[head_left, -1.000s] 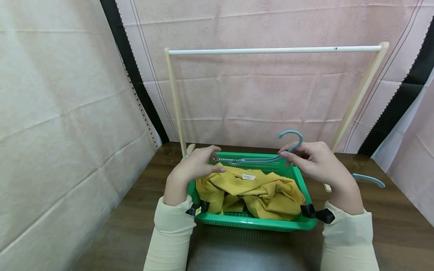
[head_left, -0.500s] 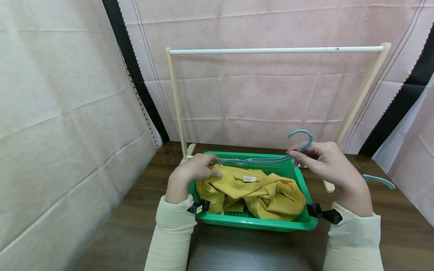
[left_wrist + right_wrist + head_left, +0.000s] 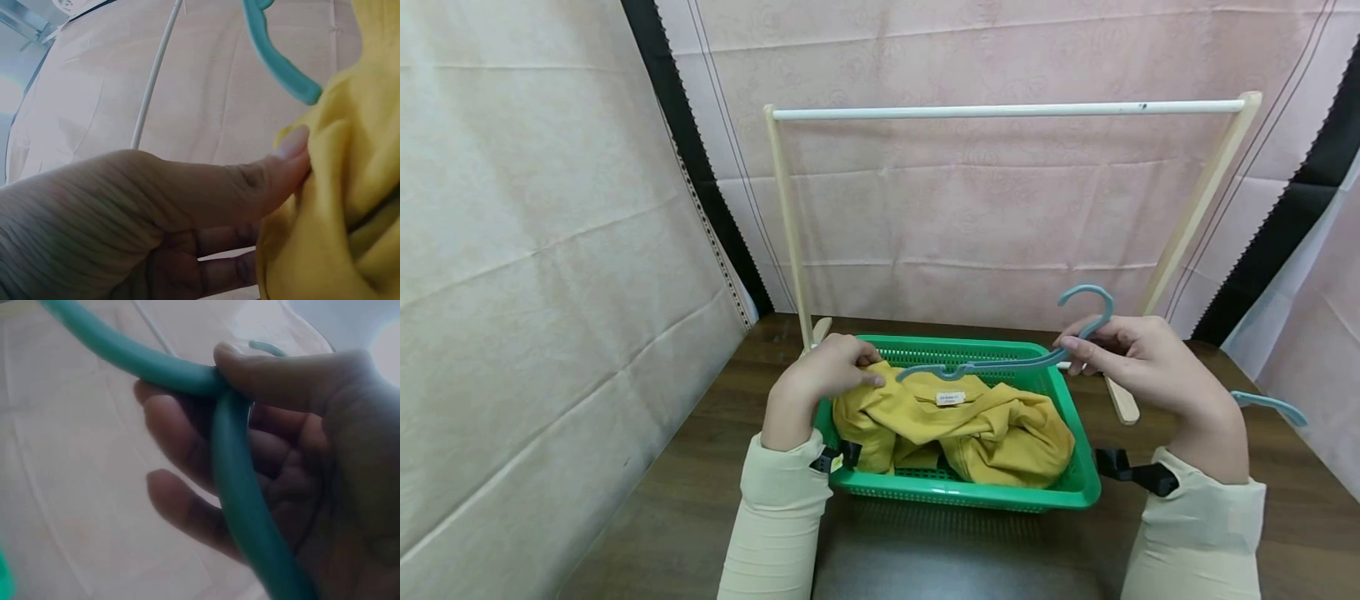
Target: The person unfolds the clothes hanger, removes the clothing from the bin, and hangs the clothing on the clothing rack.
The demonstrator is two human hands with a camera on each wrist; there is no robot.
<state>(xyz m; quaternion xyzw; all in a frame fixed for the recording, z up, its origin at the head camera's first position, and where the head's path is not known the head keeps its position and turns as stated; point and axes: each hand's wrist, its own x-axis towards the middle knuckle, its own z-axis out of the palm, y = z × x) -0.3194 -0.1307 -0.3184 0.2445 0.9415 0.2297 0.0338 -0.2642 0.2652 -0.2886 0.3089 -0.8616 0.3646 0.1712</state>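
Observation:
A yellow garment (image 3: 1000,429) with a white neck label lies bunched in a green basket (image 3: 970,493). At the basket's far left, my left hand (image 3: 829,367) pinches a fold of this garment between thumb and fingers; the left wrist view shows the thumb pressed on the cloth (image 3: 350,162). My right hand (image 3: 1131,358) grips a blue clothes hanger (image 3: 1007,364) by the neck below its hook, thumb over the joint in the right wrist view. One hanger arm stretches left over the basket, its tip above the cloth near my left hand. The other arm passes behind my right wrist.
Behind the basket stands a rack with a white horizontal bar (image 3: 1000,110) on cream posts (image 3: 790,225). Its right foot (image 3: 1122,402) rests on the brown wooden table (image 3: 700,500), beside the basket. Pale cloth walls (image 3: 550,250) enclose the table.
My right hand has moved right with the hanger, drawing its left tip away from my left hand. My left hand has closed from loosely spread fingers onto the yellow garment.

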